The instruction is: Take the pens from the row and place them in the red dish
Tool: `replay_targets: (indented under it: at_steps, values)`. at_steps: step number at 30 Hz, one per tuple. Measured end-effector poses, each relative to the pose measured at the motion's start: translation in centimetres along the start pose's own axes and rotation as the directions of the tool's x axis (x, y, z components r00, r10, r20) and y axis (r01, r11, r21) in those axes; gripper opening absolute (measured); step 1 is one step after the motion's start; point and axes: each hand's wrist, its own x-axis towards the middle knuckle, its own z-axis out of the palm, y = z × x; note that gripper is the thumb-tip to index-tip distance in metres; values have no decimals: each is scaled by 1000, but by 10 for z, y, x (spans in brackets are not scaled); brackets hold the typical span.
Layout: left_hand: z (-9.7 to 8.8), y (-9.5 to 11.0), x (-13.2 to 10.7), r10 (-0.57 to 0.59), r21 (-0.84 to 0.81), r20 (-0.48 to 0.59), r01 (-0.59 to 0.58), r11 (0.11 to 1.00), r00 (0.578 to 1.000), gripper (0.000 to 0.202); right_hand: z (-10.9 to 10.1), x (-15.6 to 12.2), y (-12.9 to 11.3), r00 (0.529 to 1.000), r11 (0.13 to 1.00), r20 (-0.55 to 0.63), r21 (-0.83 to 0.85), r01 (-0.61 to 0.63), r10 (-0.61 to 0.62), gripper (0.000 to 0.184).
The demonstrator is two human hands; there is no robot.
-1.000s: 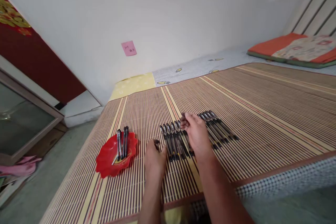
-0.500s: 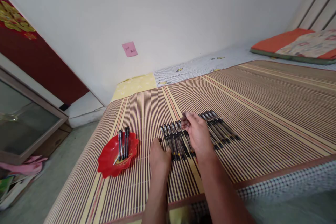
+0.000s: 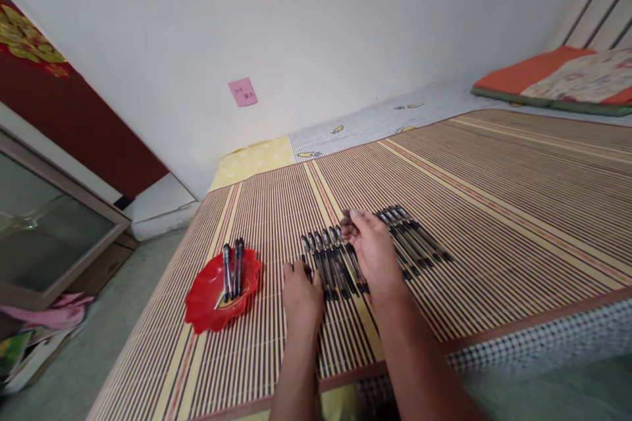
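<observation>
Several black-capped pens [image 3: 326,263] lie side by side in a slanting row on the striped bamboo mat [image 3: 276,210]. At the row's left end my left hand [image 3: 302,296] is closed around a pen [image 3: 305,262], with only its dark end showing past the fingers. My right hand [image 3: 372,247] lies over the middle of the row, fingers curled inward, and hides some pens beneath it. Something dark shows at its fingertips, too small to name. To the right of that hand the row continues with more pens [image 3: 417,240].
A red scalloped plate [image 3: 200,306] left of my hands holds 3 pens [image 3: 232,273] and a small white stick. The mat covers a bed against a white wall with a pink note [image 3: 243,92]. A folded orange quilt [image 3: 533,72] lies at the far right.
My left hand has shifted slightly, and the dark end of the pen now shows between its fingers at the row's left end. My right hand has hardly moved.
</observation>
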Motion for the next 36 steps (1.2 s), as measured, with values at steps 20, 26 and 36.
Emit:
replay_targets:
  at_steps: [20,26,36]
  values:
    - [-3,1,-2,-8,-21,-47,7,1000,999,24,1,1,-2,1000,1000,-8,6,-12,12,24]
    - [0,-1,-2,123,-79,-89,-131,988,988,23,3,-1,-6,1000,1000,-8,-4,-17,17,25]
    - [5,-9,1,115,-121,-89,-125,985,989,24,3,0,-6,1000,1000,-14,1,-12,12,27]
